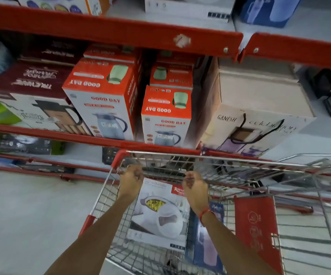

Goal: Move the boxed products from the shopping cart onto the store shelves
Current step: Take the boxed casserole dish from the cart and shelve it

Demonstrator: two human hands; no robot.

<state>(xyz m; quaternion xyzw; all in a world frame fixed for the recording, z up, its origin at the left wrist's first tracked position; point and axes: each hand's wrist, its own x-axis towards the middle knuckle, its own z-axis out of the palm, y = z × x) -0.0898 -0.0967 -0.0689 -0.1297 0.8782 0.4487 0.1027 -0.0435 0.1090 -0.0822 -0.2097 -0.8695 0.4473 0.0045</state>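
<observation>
Head view of a shopping cart (228, 171) drawn up against red store shelves (109, 32). All places are given relative to the cart. Both hands reach over its far end: the left hand (131, 178) is curled near the far-left corner and the right hand (195, 186) is curled just beside the wire rim. Whether either is clenched on the wire or merely hovers half-closed above the load cannot be told, since motion blur smears the fingers. Neither hand holds a box.

Inside the cart, below and between the hands, lies a white casserole box (158, 211) with its printed face up. To its right stands a blue box (208, 241), its upper end hidden behind the right wrist. Beyond the cart's far rim, the middle shelf already carries red Good Day jug boxes (101, 100), with a Ganesh box (259, 124) to the right.

Judged step: between transfers, with the cart being steadied or positioned before the next pick. The next move calls for lowering both hands to the white box, gripping its opposite edges, and lifting it clear of the rim toward a free shelf bay.

Obscured: the cart's lower basket, the shelf space directly behind the rim, and most small print.
</observation>
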